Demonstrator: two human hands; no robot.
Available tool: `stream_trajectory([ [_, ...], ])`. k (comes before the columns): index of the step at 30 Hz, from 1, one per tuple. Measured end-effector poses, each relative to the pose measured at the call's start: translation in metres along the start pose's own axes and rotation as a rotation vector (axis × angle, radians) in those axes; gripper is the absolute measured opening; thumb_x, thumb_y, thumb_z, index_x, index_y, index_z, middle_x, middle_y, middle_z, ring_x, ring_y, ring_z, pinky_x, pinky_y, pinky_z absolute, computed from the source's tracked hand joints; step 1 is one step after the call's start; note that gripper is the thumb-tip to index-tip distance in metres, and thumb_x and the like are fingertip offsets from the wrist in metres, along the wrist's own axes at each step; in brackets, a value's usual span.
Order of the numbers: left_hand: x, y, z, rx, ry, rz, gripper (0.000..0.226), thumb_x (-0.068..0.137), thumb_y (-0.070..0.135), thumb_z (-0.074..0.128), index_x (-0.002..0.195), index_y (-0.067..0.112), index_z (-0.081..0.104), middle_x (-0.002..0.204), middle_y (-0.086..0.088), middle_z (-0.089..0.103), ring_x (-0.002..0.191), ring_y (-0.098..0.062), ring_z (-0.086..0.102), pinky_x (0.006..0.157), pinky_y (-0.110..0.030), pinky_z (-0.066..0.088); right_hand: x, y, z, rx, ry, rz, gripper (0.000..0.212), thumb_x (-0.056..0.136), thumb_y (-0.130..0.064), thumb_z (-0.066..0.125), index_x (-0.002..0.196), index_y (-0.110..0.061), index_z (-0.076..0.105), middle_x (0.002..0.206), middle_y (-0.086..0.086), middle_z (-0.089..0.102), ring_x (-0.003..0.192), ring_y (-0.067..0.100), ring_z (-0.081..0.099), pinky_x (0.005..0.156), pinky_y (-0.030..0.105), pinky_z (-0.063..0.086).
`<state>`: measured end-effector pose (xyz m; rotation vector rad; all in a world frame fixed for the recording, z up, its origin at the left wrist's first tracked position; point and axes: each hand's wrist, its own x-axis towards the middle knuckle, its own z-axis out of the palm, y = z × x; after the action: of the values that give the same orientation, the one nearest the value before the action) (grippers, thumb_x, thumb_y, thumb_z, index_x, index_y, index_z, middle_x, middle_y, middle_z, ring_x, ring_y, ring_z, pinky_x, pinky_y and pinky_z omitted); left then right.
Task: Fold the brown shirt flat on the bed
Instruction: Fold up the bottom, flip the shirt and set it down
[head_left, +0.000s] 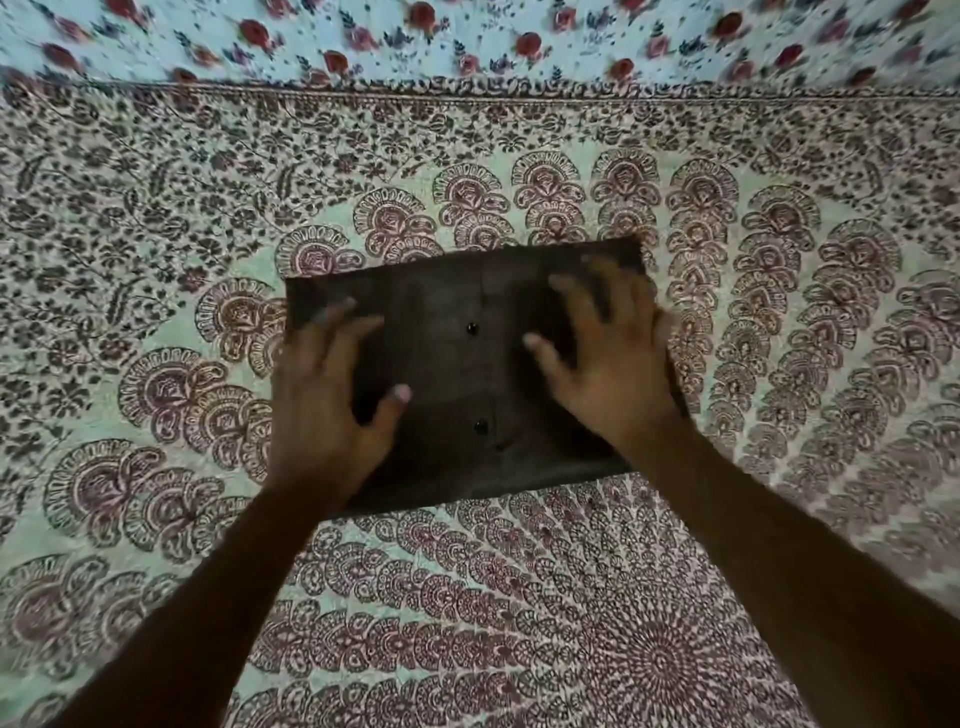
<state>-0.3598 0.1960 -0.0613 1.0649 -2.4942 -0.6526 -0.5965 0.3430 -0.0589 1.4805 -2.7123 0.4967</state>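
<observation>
The brown shirt (467, 332) lies folded in a neat block on the bed (156, 260), longer from side to side, right under both flat, spread-out hands, left hand (327, 410) and right hand (608, 358).

A plain brown shirt (467, 374) with black buttons (471, 327) is seen on a green, maroon-paisley bedspread (779, 364).

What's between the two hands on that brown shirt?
In the head view, bare shirt with two dark buttons lies between the left hand and right hand.
</observation>
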Motion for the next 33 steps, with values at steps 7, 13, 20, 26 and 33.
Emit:
stream_trajectory([
  [7, -0.011, -0.01, 0.047, 0.396, -0.206, 0.116, 0.085, 0.086, 0.083, 0.04, 0.16, 0.049, 0.017, 0.174, 0.006, 0.0, 0.16, -0.03, 0.002, 0.124, -0.061, 0.015, -0.044, 0.017, 0.039, -0.133, -0.301, -0.161, 0.079, 0.083, -0.093, 0.021, 0.155, -0.062, 0.007, 0.173, -0.009, -0.005, 0.16, 0.031, 0.0, 0.119, 0.066, 0.017],
  [13, -0.001, -0.024, 0.048, 0.292, -0.312, 0.081, 0.094, 0.075, 0.089, 0.041, 0.158, 0.054, 0.014, 0.173, 0.014, -0.004, 0.161, -0.027, -0.003, 0.124, -0.061, 0.011, -0.021, 0.063, 0.03, -0.069, -0.301, 0.163, 0.085, 0.08, -0.096, 0.017, 0.155, -0.061, -0.001, 0.173, -0.011, -0.004, 0.16, 0.029, 0.0, 0.123, 0.064, 0.012],
  [20, -0.013, 0.008, 0.018, 0.04, -0.027, -0.53, 0.086, 0.083, 0.043, 0.076, 0.154, 0.023, 0.033, 0.168, -0.009, 0.019, 0.154, -0.041, 0.016, 0.121, -0.067, 0.018, -0.017, 0.014, 0.006, -0.135, -0.165, 0.106, 0.075, 0.097, -0.046, 0.055, 0.16, -0.014, 0.03, 0.168, 0.022, 0.016, 0.154, 0.047, 0.016, 0.124, 0.064, 0.018],
  [26, -0.051, 0.006, 0.011, -0.047, -0.06, -0.933, 0.082, 0.077, 0.047, 0.084, 0.138, 0.007, 0.046, 0.141, -0.019, 0.056, 0.131, -0.042, 0.053, 0.108, -0.06, 0.044, -0.014, -0.081, 0.023, 0.343, -0.253, -0.277, 0.034, 0.1, -0.017, 0.056, 0.13, -0.005, 0.064, 0.127, 0.015, 0.061, 0.105, 0.032, 0.065, 0.089, 0.041, 0.057],
  [33, -0.037, 0.026, -0.023, -0.437, -0.106, -0.531, 0.026, 0.075, 0.023, 0.087, 0.097, 0.014, 0.077, 0.093, -0.002, 0.079, 0.087, -0.021, 0.075, 0.084, -0.04, 0.062, 0.038, -0.152, -0.007, 0.64, -0.603, 0.286, 0.085, 0.086, -0.085, 0.043, 0.131, -0.017, 0.066, 0.124, 0.01, 0.069, 0.113, 0.03, 0.064, 0.087, 0.032, 0.046],
])
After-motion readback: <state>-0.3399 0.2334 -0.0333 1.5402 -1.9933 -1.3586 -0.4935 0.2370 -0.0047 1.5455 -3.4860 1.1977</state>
